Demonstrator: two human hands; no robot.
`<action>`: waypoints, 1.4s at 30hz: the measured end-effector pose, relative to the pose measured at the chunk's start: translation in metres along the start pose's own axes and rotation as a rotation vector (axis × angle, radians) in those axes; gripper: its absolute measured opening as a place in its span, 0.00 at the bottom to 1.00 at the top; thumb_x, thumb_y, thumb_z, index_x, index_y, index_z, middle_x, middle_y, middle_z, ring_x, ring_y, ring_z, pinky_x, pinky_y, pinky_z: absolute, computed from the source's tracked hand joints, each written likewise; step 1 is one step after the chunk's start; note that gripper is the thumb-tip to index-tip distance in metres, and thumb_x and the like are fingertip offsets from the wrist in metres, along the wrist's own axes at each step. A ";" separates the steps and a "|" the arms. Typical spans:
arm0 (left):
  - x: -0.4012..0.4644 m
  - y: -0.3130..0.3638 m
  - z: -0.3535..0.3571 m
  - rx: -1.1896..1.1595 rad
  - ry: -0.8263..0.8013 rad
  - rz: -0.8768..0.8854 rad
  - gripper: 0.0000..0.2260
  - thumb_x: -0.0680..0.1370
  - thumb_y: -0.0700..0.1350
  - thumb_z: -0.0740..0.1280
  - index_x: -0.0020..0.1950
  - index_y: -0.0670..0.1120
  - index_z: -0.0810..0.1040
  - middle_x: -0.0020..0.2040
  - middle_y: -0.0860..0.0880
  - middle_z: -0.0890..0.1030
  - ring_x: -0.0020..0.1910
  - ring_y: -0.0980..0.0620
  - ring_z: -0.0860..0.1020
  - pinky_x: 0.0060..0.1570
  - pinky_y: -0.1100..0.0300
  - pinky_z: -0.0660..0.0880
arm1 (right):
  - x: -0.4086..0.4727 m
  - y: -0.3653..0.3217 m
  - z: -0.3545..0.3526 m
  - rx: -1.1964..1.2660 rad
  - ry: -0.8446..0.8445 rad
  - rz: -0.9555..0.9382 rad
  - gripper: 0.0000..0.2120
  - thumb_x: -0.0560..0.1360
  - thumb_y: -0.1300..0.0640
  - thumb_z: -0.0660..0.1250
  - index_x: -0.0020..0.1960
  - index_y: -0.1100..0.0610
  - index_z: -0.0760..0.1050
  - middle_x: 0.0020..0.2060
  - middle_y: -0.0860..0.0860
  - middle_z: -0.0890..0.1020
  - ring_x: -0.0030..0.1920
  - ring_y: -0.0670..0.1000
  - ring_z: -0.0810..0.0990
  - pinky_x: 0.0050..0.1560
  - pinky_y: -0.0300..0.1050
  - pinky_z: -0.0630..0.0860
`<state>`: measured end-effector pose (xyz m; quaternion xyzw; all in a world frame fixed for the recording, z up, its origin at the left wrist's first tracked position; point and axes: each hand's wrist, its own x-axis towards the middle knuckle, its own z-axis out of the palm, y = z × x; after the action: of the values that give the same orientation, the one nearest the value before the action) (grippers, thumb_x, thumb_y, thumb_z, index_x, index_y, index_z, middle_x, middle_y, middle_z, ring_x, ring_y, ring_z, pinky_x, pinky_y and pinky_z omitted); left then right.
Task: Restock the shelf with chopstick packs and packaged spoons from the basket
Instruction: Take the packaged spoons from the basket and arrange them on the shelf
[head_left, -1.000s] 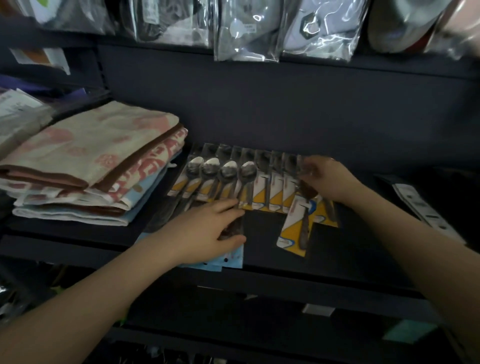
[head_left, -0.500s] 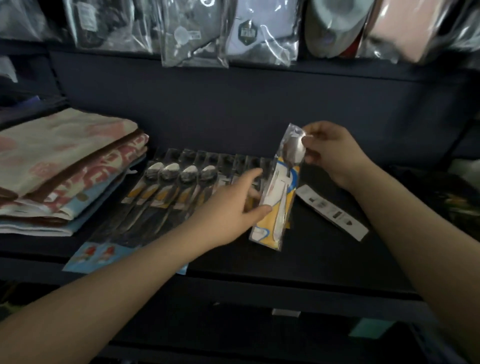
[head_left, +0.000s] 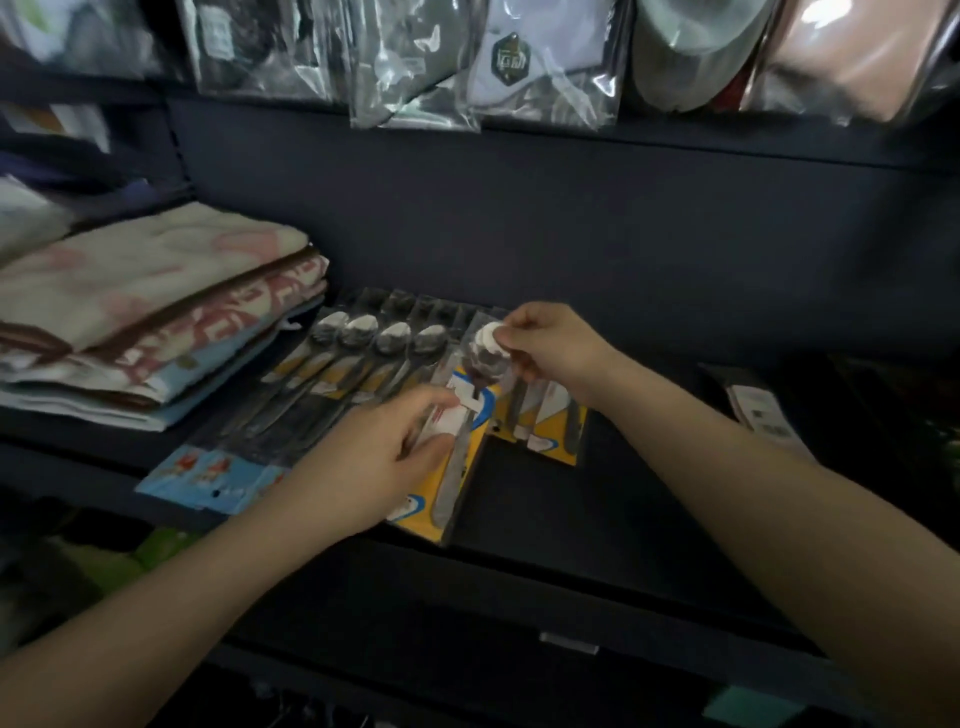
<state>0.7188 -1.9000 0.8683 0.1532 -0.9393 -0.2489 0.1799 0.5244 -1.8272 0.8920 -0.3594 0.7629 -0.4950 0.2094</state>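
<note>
Your right hand (head_left: 550, 353) pinches the top of the spoon pack (head_left: 457, 447), your left hand (head_left: 379, 467) grips its middle; it's angled over the shelf (head_left: 571, 499), beside the spoon row (head_left: 374, 358).

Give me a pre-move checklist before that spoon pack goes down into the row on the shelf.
1. Right hand grips the top of the spoon pack: ok.
2. Left hand holds its middle: ok.
3. Pack lined up with the row of spoon packs: not ok, it lies slanted across it.
4. Bare shelf to the right of the row: ok.
5. Folded towels apart from the row: ok.
6. Whether the pack's lower end rests on the shelf: cannot tell.
</note>
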 end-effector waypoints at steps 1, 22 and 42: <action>-0.002 -0.004 -0.002 0.032 0.018 -0.017 0.13 0.77 0.50 0.62 0.62 0.56 0.71 0.33 0.52 0.73 0.30 0.60 0.71 0.29 0.67 0.66 | 0.006 -0.001 0.008 -0.016 -0.006 0.000 0.10 0.78 0.61 0.62 0.38 0.56 0.71 0.28 0.53 0.72 0.28 0.49 0.72 0.24 0.36 0.69; -0.012 -0.040 -0.006 0.315 -0.290 0.168 0.34 0.71 0.69 0.51 0.74 0.57 0.53 0.76 0.57 0.53 0.74 0.57 0.51 0.69 0.66 0.48 | 0.036 0.003 0.044 -0.501 0.150 -0.109 0.09 0.77 0.61 0.62 0.54 0.63 0.77 0.47 0.55 0.79 0.46 0.52 0.76 0.43 0.41 0.68; 0.002 -0.030 -0.006 0.303 -0.159 0.223 0.25 0.76 0.60 0.56 0.71 0.52 0.63 0.75 0.52 0.55 0.74 0.53 0.49 0.71 0.56 0.54 | -0.007 0.008 0.024 -0.802 0.257 -0.236 0.12 0.78 0.61 0.60 0.60 0.60 0.74 0.57 0.58 0.76 0.55 0.57 0.76 0.53 0.47 0.73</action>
<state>0.7254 -1.9275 0.8580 0.0537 -0.9883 -0.0946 0.1067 0.5429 -1.8343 0.8744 -0.4324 0.8684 -0.2206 -0.1014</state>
